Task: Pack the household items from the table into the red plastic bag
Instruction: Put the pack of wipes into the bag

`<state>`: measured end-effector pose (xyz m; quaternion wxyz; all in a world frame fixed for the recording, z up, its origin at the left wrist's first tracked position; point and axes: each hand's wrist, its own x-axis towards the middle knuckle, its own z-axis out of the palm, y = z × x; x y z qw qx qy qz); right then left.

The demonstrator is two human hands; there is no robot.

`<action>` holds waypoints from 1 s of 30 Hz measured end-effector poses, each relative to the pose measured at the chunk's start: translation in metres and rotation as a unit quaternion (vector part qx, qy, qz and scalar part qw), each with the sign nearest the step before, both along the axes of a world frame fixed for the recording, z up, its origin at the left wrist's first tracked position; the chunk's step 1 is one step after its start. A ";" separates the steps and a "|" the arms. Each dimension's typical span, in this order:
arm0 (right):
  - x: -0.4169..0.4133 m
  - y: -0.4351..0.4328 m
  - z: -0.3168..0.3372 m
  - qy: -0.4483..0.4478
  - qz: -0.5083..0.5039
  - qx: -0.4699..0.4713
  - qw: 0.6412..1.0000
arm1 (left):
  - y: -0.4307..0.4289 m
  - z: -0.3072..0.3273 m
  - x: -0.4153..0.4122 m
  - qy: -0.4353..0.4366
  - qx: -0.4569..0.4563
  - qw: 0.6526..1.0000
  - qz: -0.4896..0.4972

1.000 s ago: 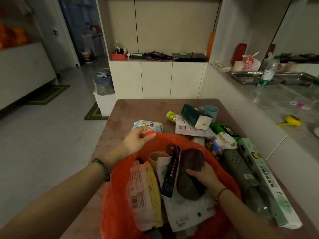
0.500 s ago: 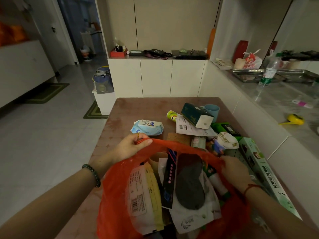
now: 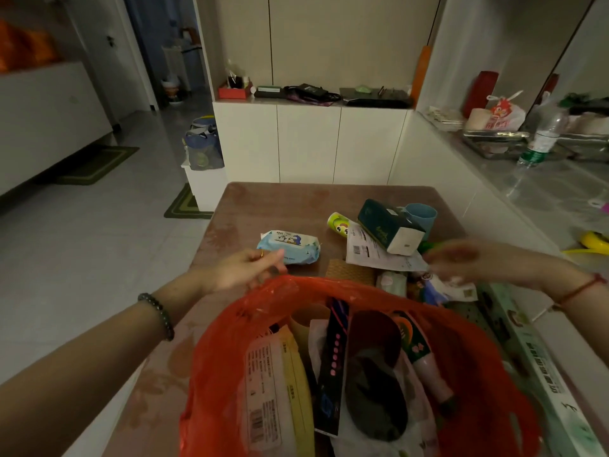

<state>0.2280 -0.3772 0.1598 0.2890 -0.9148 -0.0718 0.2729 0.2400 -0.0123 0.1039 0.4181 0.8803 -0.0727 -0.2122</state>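
Dim, warm indoor light with soft shadows. The right hand (image 3: 461, 258) at two o'clock is smeared by motion blur. Wide-angle distortion bends the edges; faint glare on the floor (image 3: 82, 242) at nine o'clock.

Only one view, worn on the head. Looks forward and down, very close over the red bag (image 3: 346, 374) at 6 o'clock, table (image 3: 280, 206) stretching toward 12 o'clock.
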 end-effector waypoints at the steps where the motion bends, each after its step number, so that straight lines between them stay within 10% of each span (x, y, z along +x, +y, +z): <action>1: 0.013 0.017 0.002 -0.035 -0.023 0.052 0.998 | 0.001 -0.002 0.011 -0.003 -0.004 1.000 0.023; 6: 0.091 0.115 -0.038 -0.113 -0.014 0.096 0.989 | -0.008 -0.027 0.061 -0.004 -0.054 0.987 0.151; 18: 0.214 0.210 -0.208 -0.151 0.102 -0.158 0.971 | -0.015 -0.142 0.131 0.153 -0.250 0.893 0.342; 26: 0.188 0.215 -0.194 -0.216 0.034 -0.054 0.974 | -0.027 -0.124 0.133 0.205 -0.401 0.801 0.395; 30: 0.145 0.208 -0.140 -0.376 0.069 -0.057 0.922 | -0.035 -0.077 0.122 0.186 -0.410 0.779 0.437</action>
